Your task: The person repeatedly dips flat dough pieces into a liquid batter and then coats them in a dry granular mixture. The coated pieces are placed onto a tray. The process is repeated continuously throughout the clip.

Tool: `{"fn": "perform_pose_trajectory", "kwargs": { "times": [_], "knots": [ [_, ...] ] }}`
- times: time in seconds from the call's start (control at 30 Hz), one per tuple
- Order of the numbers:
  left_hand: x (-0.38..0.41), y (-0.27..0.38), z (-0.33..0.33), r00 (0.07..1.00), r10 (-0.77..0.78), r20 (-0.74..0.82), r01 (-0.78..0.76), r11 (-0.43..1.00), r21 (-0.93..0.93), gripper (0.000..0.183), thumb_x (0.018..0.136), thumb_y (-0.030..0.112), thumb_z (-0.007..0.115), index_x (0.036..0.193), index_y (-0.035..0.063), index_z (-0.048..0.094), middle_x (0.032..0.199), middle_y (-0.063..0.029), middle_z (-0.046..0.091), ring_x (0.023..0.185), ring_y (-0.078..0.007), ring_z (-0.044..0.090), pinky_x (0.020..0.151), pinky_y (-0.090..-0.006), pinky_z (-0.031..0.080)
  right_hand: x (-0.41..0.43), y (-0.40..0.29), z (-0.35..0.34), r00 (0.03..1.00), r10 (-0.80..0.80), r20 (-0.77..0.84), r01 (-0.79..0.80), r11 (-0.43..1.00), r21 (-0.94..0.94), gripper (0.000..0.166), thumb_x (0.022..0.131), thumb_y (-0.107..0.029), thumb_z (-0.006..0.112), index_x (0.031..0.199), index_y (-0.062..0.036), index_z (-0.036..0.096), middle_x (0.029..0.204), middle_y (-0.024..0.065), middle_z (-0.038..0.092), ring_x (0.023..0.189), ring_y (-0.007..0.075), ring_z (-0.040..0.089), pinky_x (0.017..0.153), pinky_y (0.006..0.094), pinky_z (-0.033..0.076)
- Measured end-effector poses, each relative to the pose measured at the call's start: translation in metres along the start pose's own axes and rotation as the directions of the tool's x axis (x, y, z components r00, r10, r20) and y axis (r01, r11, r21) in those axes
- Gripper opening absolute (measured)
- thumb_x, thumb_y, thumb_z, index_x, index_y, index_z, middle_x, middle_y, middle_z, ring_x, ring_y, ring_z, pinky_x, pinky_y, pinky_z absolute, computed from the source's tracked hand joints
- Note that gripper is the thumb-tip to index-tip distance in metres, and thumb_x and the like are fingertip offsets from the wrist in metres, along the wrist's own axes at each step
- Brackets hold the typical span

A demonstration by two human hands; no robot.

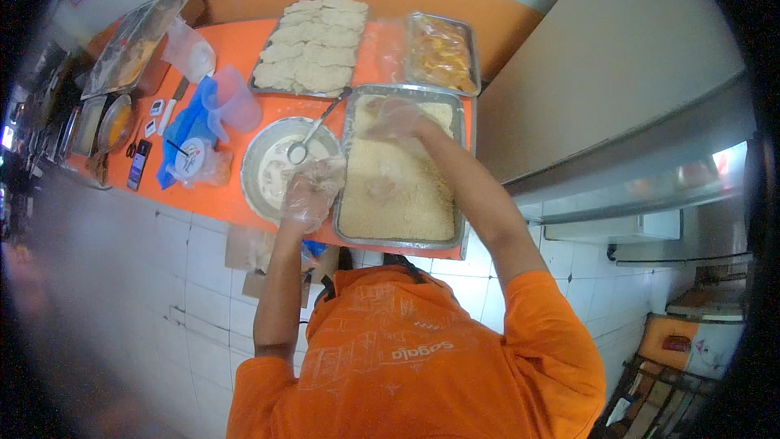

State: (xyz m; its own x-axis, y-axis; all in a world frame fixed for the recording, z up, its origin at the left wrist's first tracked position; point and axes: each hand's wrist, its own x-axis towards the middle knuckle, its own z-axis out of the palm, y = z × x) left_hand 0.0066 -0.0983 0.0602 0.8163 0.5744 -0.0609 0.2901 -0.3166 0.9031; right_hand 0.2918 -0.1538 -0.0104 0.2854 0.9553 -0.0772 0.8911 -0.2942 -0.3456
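Both of my hands wear clear plastic gloves. My left hand (308,195) is over the right rim of a round metal bowl (248,186), beside the crumb tray. Its fingertips look smeared with pale batter (272,174); whether they grip anything is unclear. A metal ladle (314,131) with a dark handle end leans in the bowl. Motion blurs my right hand (395,117), which reaches over the far part of a metal tray (396,242) filled with pale breadcrumbs (402,213). What lies under its fingers is hidden. A shallow hollow marks the crumbs near the middle.
Behind stand a tray of breaded flat pieces (311,49) and a tray of plastic-covered yellowish food (440,52). Leftward on the orange table (231,198) are a plastic jug (234,100), a knife (173,103), a phone (139,164) and a lidded cup (191,158). A large cabinet (585,85) borders the right.
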Motion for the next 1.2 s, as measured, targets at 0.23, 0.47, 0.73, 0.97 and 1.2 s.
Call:
{"fn": "perform_pose_trajectory", "kwargs": {
  "times": [0.23, 0.47, 0.73, 0.97, 1.2],
  "knots": [
    [-0.002, -0.028, -0.007, 0.992, -0.127, -0.014, 0.099, 0.829, -0.551, 0.032, 0.083, 0.000, 0.060, 0.115, -0.0039, 0.059, 0.108, -0.0109, 0.065, 0.095, -0.0167, 0.062, 0.083, -0.0280, 0.051, 0.017, -0.017, 0.022, 0.954, 0.095, 0.284, -0.054, 0.988, -0.148, 0.064, 0.073, -0.045, 0.066, 0.126, -0.0094, 0.058, 0.123, 0.0191, 0.059, 0.115, 0.0332, 0.056, 0.101, 0.0408, 0.041],
    [-0.023, -0.063, -0.033, 0.975, -0.071, -0.212, -0.060, 0.831, -0.554, 0.035, 0.081, -0.001, 0.058, 0.116, -0.0014, 0.059, 0.108, -0.0099, 0.065, 0.093, -0.0155, 0.062, 0.078, -0.0283, 0.053, -0.066, -0.023, -0.040, 0.960, -0.184, 0.210, 0.234, 0.941, -0.244, 0.073, 0.070, -0.042, 0.071, 0.127, -0.0013, 0.054, 0.124, 0.0216, 0.057, 0.113, 0.0339, 0.056, 0.102, 0.0412, 0.039],
    [-0.024, -0.060, -0.030, 0.982, 0.000, -0.189, -0.122, 0.767, -0.630, 0.038, 0.082, -0.003, 0.053, 0.120, -0.0035, 0.058, 0.111, -0.0115, 0.064, 0.095, -0.0143, 0.062, 0.078, -0.0239, 0.051, -0.134, -0.007, 0.014, 0.904, 0.365, 0.223, -0.374, 0.928, -0.004, 0.080, 0.065, -0.037, 0.079, 0.129, 0.0003, 0.049, 0.122, 0.0254, 0.055, 0.115, 0.0369, 0.054, 0.100, 0.0411, 0.041],
    [-0.026, -0.051, -0.029, 0.973, -0.185, -0.140, 0.075, 0.821, -0.567, 0.041, 0.082, -0.009, 0.046, 0.121, -0.0058, 0.058, 0.119, -0.0145, 0.062, 0.105, -0.0172, 0.060, 0.088, -0.0278, 0.049, -0.134, -0.107, -0.015, 0.909, 0.375, 0.182, -0.384, 0.923, 0.014, 0.084, 0.063, -0.043, 0.080, 0.128, -0.0001, 0.050, 0.130, 0.0230, 0.050, 0.123, 0.0365, 0.047, 0.101, 0.0459, 0.040],
    [-0.023, -0.072, -0.022, 0.988, -0.137, -0.077, 0.046, 0.720, -0.693, 0.038, 0.083, -0.005, 0.049, 0.120, -0.0077, 0.057, 0.117, -0.0143, 0.062, 0.105, -0.0171, 0.059, 0.091, -0.0290, 0.047, -0.164, -0.098, 0.057, 0.788, 0.604, -0.118, -0.610, 0.792, -0.024, 0.082, 0.062, -0.038, 0.081, 0.127, 0.0003, 0.049, 0.126, 0.0215, 0.053, 0.122, 0.0360, 0.047, 0.100, 0.0462, 0.040]
  ]
}}
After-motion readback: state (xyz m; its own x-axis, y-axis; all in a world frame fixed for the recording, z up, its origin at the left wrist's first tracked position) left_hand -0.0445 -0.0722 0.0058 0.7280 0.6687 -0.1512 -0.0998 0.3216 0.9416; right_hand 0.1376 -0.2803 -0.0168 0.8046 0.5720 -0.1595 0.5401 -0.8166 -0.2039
